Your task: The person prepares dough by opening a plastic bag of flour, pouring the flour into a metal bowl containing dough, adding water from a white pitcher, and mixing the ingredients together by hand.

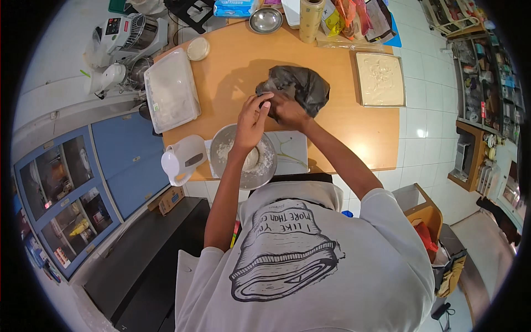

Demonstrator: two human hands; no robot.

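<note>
A crumpled black plastic bag (310, 91) lies at the middle of the wooden table. My right hand (289, 110) is closed on the gathered near-left part of it, its fingertips partly hidden. Just left of that, my left hand (253, 122) is raised at the bag's edge, fingers stretched out and thumb apart. Below my left wrist, a metal mixing bowl (266, 172) holds white flour and a pale round mound, partly covered by my forearm. The bowl overlaps a white marbled board (291, 149).
Left of the bowl stands a white jug (185, 157), with a lidded clear tub (176, 91) beyond it. A pan of pale batter (380, 79) sits at the right edge. At the back are a small metal bowl (265, 21), a wrap roll (311, 21) and several packets.
</note>
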